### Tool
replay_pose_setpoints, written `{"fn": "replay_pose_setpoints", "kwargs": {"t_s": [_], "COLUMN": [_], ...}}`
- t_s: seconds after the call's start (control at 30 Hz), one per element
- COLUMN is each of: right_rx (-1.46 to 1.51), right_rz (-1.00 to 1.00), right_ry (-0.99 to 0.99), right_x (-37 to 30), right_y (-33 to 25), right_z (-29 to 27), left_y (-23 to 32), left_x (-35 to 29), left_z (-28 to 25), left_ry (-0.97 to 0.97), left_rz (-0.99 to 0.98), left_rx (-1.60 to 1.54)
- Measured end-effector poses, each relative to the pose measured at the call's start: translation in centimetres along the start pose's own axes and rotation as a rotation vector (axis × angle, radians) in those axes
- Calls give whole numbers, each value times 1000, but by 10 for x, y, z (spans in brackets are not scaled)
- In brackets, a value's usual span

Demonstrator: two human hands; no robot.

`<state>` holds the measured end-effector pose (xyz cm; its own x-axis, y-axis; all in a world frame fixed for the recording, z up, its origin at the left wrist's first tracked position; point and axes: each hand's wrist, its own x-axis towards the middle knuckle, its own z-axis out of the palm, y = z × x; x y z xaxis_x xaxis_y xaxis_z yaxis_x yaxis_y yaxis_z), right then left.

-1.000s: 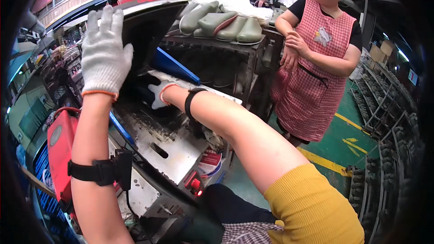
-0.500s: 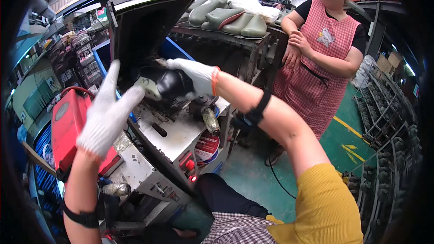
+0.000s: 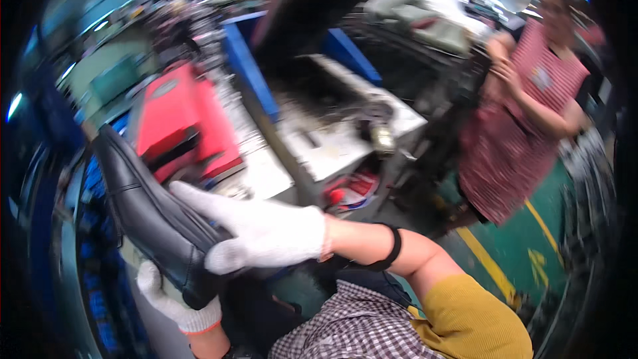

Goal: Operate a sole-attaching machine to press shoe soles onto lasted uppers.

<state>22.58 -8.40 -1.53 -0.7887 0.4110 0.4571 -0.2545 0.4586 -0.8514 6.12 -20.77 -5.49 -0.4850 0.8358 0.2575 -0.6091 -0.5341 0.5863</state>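
A black leather shoe [image 3: 143,206] is held low on the left side, its long body slanting from upper left to lower right. My left hand [image 3: 176,302], in a white knit glove, cups its lower end from below; most of those fingers are hidden behind the shoe. On its near upper side lies my right hand [image 3: 266,236], also gloved, thumb apart from the fingers and gripping around the edge. A pale greenish part shows beneath the shoe beside my left hand.
A red machine housing [image 3: 176,116] stands beyond the shoe. Right of it, a dirty white machine table [image 3: 325,159] sits under a raised dark lid [image 3: 316,10], between blue side panels [image 3: 249,70]. A person in a pink checked apron [image 3: 515,123] stands at right.
The view has swung left and the machine now appears further right. The black shoe has come from under the raised lid to the left, and my left hand now holds it too.
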Motion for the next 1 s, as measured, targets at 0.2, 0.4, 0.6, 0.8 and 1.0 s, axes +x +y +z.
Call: {"fn": "replay_pose_setpoints", "kwargs": {"t_s": [0.2, 0.4, 0.6, 0.8, 1.0], "right_rx": [-1182, -581, -555, -559, -474], "right_rz": [-309, 168, 280, 219, 170], "right_ry": [297, 319, 299, 310, 331], "right_x": [42, 40, 38, 36, 44], "right_y": [55, 100, 98, 95, 92], "right_z": [-19, -9, -14, -12, -26], "left_y": [83, 172, 217, 261, 437], "left_x": [-14, -15, 42, 101, -170], "left_z": [-84, -221, -334, -479, -531], "left_ry": [451, 802, 982, 1070, 1202], "left_rz": [-12, -205, -134, -9, -142], "left_rx": [-112, 224, 253, 1062, 1627]}}
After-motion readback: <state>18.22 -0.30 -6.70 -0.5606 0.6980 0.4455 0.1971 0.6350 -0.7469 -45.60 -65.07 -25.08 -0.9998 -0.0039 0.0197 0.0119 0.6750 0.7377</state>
